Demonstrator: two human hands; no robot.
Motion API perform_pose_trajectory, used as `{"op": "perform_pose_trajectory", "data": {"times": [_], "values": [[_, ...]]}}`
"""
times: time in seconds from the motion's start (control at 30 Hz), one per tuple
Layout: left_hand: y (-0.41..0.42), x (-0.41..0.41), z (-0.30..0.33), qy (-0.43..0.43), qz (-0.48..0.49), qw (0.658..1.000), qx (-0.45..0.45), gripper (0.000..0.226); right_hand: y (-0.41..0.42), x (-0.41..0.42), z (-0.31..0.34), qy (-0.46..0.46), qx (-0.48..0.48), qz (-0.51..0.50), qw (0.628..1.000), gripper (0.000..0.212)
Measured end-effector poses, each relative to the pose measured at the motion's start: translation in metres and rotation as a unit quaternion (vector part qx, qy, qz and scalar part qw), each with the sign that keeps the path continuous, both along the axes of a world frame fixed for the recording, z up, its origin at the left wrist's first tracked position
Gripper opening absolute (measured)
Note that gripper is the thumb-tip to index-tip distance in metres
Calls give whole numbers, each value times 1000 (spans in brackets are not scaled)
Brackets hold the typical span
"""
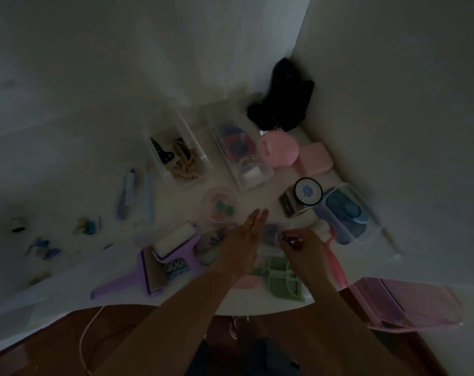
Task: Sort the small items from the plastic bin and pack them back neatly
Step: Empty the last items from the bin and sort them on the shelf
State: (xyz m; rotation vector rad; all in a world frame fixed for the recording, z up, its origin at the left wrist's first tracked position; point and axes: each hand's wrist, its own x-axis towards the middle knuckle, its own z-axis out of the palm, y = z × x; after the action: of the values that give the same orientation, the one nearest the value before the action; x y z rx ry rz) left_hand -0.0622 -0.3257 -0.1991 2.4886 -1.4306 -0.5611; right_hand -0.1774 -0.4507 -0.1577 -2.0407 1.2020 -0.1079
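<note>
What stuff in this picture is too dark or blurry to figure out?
- Head view: what the right hand pinches; small, dim.
- Small bits at the table's left; blurred by motion.
- Contents of the round clear cup; blurred.
- Black heap in the corner; too dark.

text: none can be read | round dial-faced tin [308,194]: markings are ringed around the face, too blurred to be made out | place: just beside the blue-lidded container [344,213] | lighting: dim

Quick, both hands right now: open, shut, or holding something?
Left hand: open, fingers straight, holding nothing.
Right hand: fingers curled, pinching a small item too blurred to identify.
</note>
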Motion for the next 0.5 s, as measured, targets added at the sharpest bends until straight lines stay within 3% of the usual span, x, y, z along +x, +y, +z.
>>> {"op": "perform_pose_trajectory", "data": {"times": [0.1, 0.23, 0.37, 0.5], "values": [[-19, 5, -10, -9, -7, 998, 55, 112, -4, -5, 7, -32, 48, -53, 997, 12], [-21, 11, -11, 13, -9, 998, 67, 98, -5, -21, 23, -55, 89, -33, 994, 9], [10, 0, 8, 5, 55, 996, -65, 89, -2, -30, 40, -63, 123, -38, 990, 9], [43, -16, 68, 36, 146, 971, -184, 86, 11, -26, 88, -89, 165, -44, 981, 16]]}}
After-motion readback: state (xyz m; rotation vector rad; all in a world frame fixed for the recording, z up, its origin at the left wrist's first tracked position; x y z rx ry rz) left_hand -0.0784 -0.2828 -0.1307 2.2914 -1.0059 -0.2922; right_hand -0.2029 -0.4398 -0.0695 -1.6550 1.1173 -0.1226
